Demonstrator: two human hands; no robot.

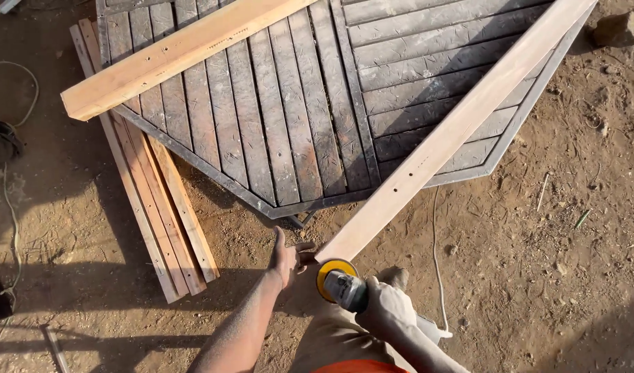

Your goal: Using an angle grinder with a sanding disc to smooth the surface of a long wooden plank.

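- The ground [551, 228] is bare reddish dirt, dusty and pebbled, with long shadows across it and a pale cord [437, 262] trailing over the soil.
- A dark slatted metal-framed panel [296, 103] lies flat on the dirt; its scuffed boards run in angled groups, and it serves as a raised bed for the timber.
- A long pale plank [455, 135] rests diagonally across the panel, its near end overhanging the edge, which seems to bring it within reach of the tool. Small drilled holes show along its face.
- The right hand [386, 307], dust-covered, is wrapped tight around the body of an angle grinder [341, 283]; its yellow guard sits right against the plank's near end.
- The left hand [288, 259] is open, fingers spread, pressed beside that same plank end, apparently steadying it.
- A second pale beam [172, 55] lies across the panel's upper left.
- A stack of thin wooden strips [161, 207] lies on the dirt, partly tucked under the panel's edge.
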